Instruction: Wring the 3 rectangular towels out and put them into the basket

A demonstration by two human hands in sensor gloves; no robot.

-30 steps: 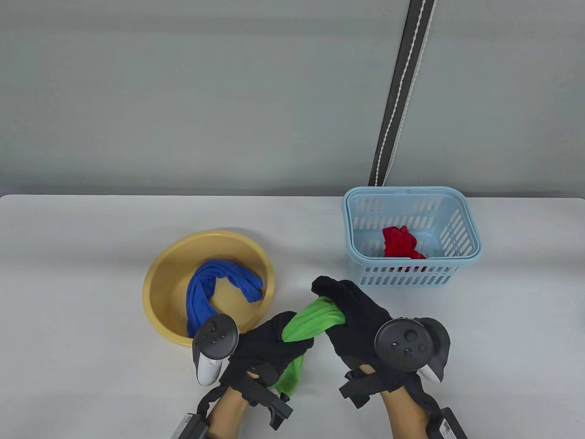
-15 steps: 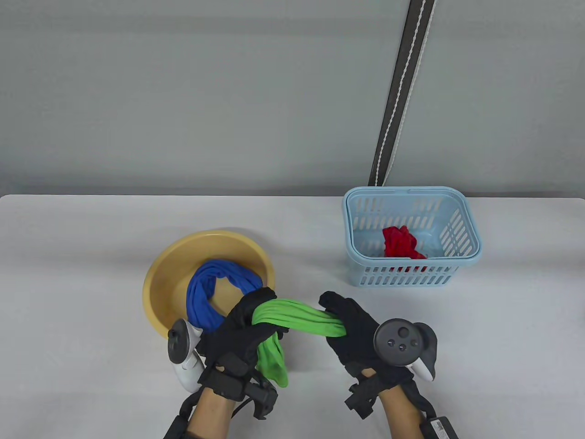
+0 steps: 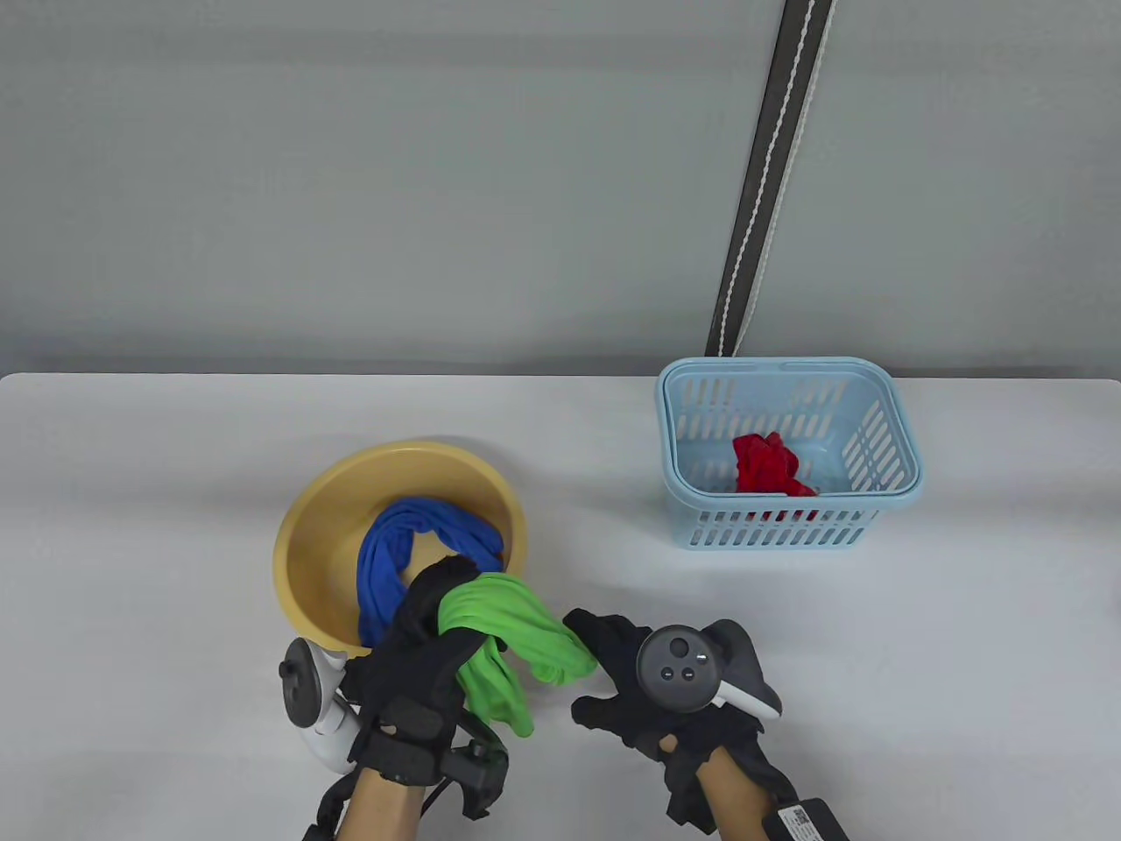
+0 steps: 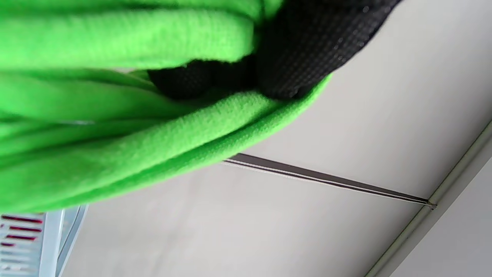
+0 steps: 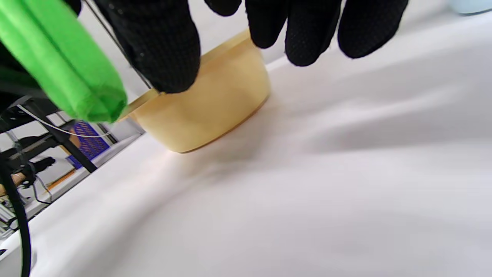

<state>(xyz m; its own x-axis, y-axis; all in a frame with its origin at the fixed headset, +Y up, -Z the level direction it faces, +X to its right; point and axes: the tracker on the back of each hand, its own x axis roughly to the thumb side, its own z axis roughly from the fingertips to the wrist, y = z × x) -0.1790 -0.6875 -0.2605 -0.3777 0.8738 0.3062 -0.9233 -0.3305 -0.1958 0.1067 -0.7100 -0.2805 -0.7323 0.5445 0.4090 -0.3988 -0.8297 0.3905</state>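
Near edge of the bench: left hand (image 3: 420, 666) curled tight round the green towel (image 3: 504, 635) — the twisted cloth loops over the knuckles, one end hangs down toward the near edge, the other end sticks out to the right. Left wrist view confirms it: green folds wrapped round black glove fingers (image 4: 300, 50).

Right hand (image 3: 631, 692) sits just beside that free end, palm down, fingers loose and slightly spread. In the right wrist view its fingers (image 5: 307, 30) hang apart with nothing between them; the towel end (image 5: 65, 65) is off to the side, thumb close to it. Touching or just clear of the cloth — can't tell from the table view. Not gripping it.

Behind the left hand: yellow basin (image 3: 324, 517) on the bench, left of centre, blue towel (image 3: 394, 552) coiled inside it. The left hand's knuckles overlap the basin's near-right rim in the table view.

Further back, toward the right far side of the bench: light blue basket (image 3: 884, 429), slotted walls, well apart from both hands. Red towel (image 3: 771, 469) crumpled on its floor.

Beyond the far edge — grey wall with a dark strap (image 3: 771, 175) running down it behind the basket.
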